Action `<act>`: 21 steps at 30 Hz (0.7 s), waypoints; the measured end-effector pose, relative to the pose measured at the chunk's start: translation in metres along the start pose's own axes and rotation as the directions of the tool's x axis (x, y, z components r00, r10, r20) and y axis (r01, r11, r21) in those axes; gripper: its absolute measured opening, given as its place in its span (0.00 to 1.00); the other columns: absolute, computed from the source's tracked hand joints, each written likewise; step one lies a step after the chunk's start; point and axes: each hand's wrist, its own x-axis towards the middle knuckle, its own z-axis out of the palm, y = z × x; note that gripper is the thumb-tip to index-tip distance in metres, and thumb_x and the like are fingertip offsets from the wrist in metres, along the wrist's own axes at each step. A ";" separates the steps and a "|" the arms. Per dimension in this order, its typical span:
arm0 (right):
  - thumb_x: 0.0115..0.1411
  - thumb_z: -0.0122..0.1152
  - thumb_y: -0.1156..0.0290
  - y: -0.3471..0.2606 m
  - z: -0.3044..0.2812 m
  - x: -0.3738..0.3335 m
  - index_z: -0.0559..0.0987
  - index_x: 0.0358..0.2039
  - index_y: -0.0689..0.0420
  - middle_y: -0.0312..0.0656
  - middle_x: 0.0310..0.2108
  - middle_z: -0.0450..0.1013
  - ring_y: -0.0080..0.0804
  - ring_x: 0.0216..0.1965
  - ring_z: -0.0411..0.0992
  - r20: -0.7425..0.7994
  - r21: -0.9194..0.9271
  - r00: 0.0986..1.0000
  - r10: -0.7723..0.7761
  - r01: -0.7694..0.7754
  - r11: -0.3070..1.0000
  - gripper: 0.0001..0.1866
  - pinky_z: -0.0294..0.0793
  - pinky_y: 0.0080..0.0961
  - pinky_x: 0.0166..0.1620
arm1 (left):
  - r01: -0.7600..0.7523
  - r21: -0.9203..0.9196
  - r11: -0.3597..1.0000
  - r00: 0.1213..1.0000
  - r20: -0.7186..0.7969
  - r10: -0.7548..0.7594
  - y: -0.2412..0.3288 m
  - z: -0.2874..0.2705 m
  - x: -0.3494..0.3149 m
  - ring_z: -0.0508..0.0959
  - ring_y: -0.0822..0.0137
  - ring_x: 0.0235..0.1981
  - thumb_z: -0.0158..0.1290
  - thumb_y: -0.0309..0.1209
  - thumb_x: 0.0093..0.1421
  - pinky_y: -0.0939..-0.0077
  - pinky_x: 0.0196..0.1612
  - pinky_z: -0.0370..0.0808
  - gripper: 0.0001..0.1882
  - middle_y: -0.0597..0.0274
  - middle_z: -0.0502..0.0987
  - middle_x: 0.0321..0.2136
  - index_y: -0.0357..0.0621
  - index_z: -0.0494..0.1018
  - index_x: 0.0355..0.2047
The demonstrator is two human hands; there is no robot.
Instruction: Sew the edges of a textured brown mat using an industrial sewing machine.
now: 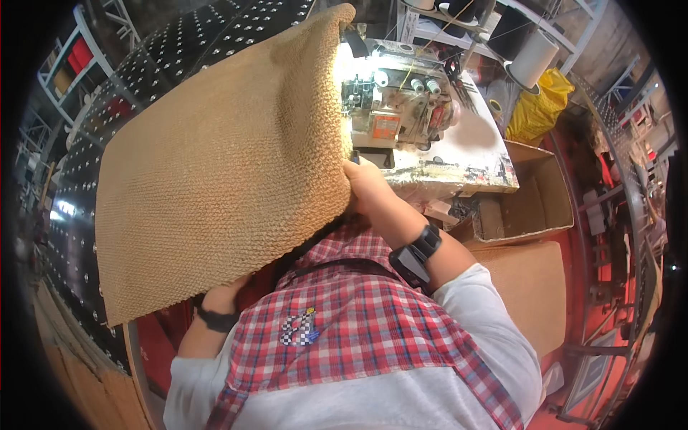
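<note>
A large tan, coarsely woven mat (222, 172) slants across the left and middle, its far right corner curling up beside the sewing machine (401, 107). My right hand (367, 185) is closed on the mat's right edge, just in front of the machine; its fingertips are behind the fabric. A small dark piece shows at that thumb, too small to name. My left hand (228, 292) reaches under the mat's near edge, and its fingers are hidden there. The machine's lamp lights the mat's edge brightly.
The machine stands on a worn white table (480, 136). Right of it are an open cardboard box (537, 190), a yellow plastic bag (539, 107) and thread cones (532, 61). A black studded table (215, 32) extends behind and left of the mat. A brown flat piece (527, 294) lies at right.
</note>
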 end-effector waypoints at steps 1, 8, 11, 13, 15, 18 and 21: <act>0.55 0.49 0.68 -0.006 -0.001 -0.006 0.70 0.38 0.61 0.40 0.29 0.71 0.27 0.27 0.70 0.012 -0.007 1.000 0.003 -0.002 1.000 0.13 0.69 0.22 0.27 | -0.033 0.292 0.956 0.983 -0.164 0.084 -0.052 -0.062 -0.021 0.57 0.57 0.55 0.34 0.47 0.59 0.61 0.55 0.58 0.29 0.53 0.51 0.57 0.42 0.50 0.56; 0.56 0.47 0.63 0.012 -0.021 0.015 0.69 0.33 0.59 0.38 0.23 0.68 0.26 0.16 0.64 -0.057 -0.120 0.994 0.094 -0.100 0.988 0.12 0.58 0.21 0.14 | -0.291 -0.090 0.952 0.551 -0.830 0.091 0.095 -0.101 -0.067 0.57 0.58 0.55 0.32 0.47 0.60 0.63 0.56 0.57 0.29 0.53 0.54 0.56 0.39 0.52 0.55; 0.56 0.48 0.62 0.016 -0.004 0.018 0.69 0.34 0.58 0.38 0.23 0.68 0.26 0.16 0.64 -0.119 -0.029 0.991 0.056 -0.060 0.998 0.12 0.58 0.21 0.14 | -0.318 0.382 0.868 0.300 -0.828 0.474 0.132 -0.174 -0.007 0.58 0.59 0.55 0.39 0.38 0.59 0.67 0.55 0.54 0.26 0.53 0.57 0.54 0.35 0.54 0.54; 0.56 0.48 0.62 0.025 -0.017 0.029 0.70 0.34 0.58 0.38 0.24 0.69 0.26 0.18 0.65 -0.097 -0.046 0.995 0.026 -0.031 0.998 0.13 0.60 0.22 0.16 | 0.194 0.857 0.477 0.478 -0.507 0.717 0.153 -0.180 0.032 0.53 0.56 0.57 0.46 0.34 0.54 0.68 0.56 0.52 0.27 0.47 0.52 0.56 0.40 0.57 0.53; 0.56 0.49 0.61 0.023 -0.014 0.026 0.70 0.35 0.58 0.39 0.25 0.69 0.27 0.20 0.66 -0.058 -0.069 0.998 0.010 -0.014 0.997 0.13 0.62 0.23 0.17 | 0.481 0.640 0.599 0.276 -0.760 0.589 0.151 -0.197 0.049 0.53 0.54 0.57 0.51 0.39 0.50 0.68 0.55 0.54 0.35 0.41 0.47 0.56 0.40 0.52 0.56; 0.55 0.50 0.61 0.010 -0.001 0.016 0.70 0.37 0.59 0.39 0.27 0.70 0.28 0.23 0.68 -0.124 -0.046 0.991 0.046 -0.052 0.998 0.15 0.64 0.24 0.20 | 0.131 0.369 0.920 0.178 -0.922 0.345 0.141 -0.218 0.054 0.57 0.53 0.55 0.53 0.37 0.49 0.65 0.53 0.59 0.39 0.42 0.51 0.55 0.37 0.47 0.57; 0.56 0.49 0.61 0.015 -0.009 0.029 0.69 0.39 0.61 0.40 0.29 0.71 0.29 0.24 0.69 -0.062 -0.083 0.998 0.014 -0.020 0.996 0.17 0.66 0.24 0.23 | -0.080 0.280 0.957 0.165 -0.943 0.289 0.137 -0.208 0.043 0.62 0.55 0.51 0.54 0.32 0.48 0.63 0.50 0.64 0.39 0.43 0.56 0.51 0.34 0.46 0.56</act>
